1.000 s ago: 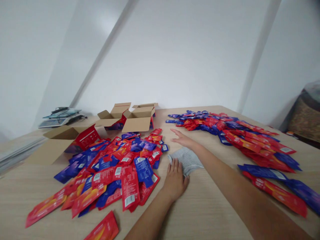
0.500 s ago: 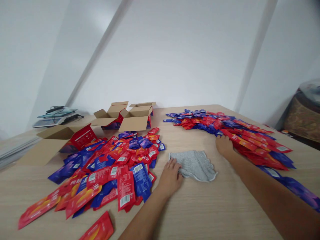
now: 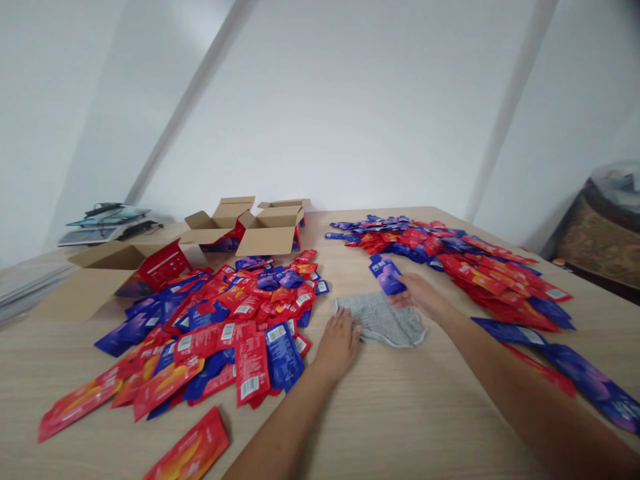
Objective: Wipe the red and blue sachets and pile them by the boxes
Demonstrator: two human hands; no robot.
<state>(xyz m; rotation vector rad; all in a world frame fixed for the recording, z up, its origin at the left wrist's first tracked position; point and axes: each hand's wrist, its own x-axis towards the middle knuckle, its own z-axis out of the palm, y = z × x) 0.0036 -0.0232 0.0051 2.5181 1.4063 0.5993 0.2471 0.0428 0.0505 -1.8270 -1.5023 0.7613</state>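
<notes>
In the head view, my right hand (image 3: 419, 293) pinches a blue pouch (image 3: 387, 274) with purple round fruit-like shapes printed on it. The pouch is held up over the far right part of a grey knitted cloth (image 3: 383, 319), which lies crumpled on the table. My left hand (image 3: 339, 343) rests with its fingers laid on the cloth's left edge. Left of that hand spreads a loose heap of red and blue pouches (image 3: 250, 363). On the right, a second pile of red and blue pouches (image 3: 480, 273) runs back along the table.
Several opened cardboard boxes (image 3: 270, 241) stand behind the left heap, one nearer box (image 3: 90, 287) with its flaps out. A single red pouch (image 3: 193, 447) lies at the table's front. Flat devices with cables (image 3: 107, 223) sit far left. A patterned brown object (image 3: 603, 233) is beyond the right edge.
My right hand has come away from the right pile toward the middle, with a blue pouch now in its fingers. My left hand has stayed on the cloth's edge.
</notes>
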